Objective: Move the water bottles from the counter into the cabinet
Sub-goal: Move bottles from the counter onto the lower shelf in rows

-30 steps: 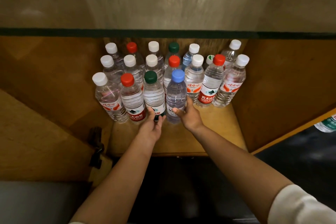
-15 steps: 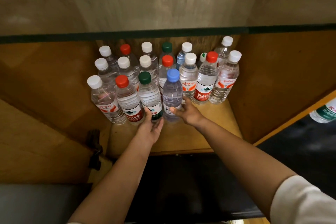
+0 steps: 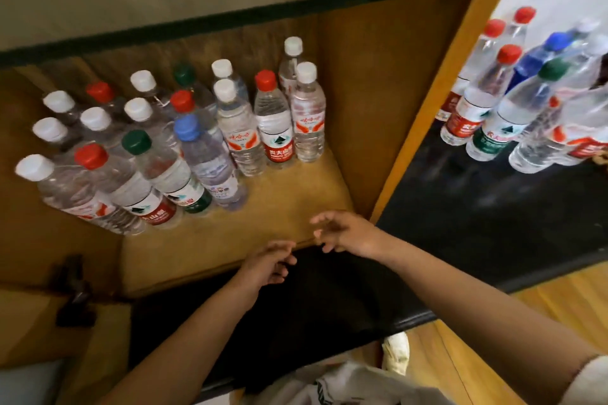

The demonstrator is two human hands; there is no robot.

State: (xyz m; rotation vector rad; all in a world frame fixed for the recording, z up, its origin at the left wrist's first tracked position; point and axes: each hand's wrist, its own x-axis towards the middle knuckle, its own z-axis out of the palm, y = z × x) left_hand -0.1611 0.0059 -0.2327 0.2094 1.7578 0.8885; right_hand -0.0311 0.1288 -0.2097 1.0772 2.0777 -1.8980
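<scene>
Head view — both hands empty at the cabinet's front edge.
Left hand [image 3: 268, 261] and right hand [image 3: 345, 233] have loose, open grips; bottles [image 3: 210, 141] stand on the cabinet shelf [image 3: 279, 204], more bottles [image 3: 526, 102] wait on the dark desk [image 3: 477, 223].

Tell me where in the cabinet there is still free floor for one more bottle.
Free: the cabinet floor at front right, bordered by the blue-capped bottle, the white-capped bottle and the right wall. The left and back are crowded.

- The counter bottles [image 3: 539, 102], far right of the fingers, were blurred and cut off by the edge.
- Rear cabinet bottles [image 3: 144, 89] were largely hidden behind front ones.
</scene>
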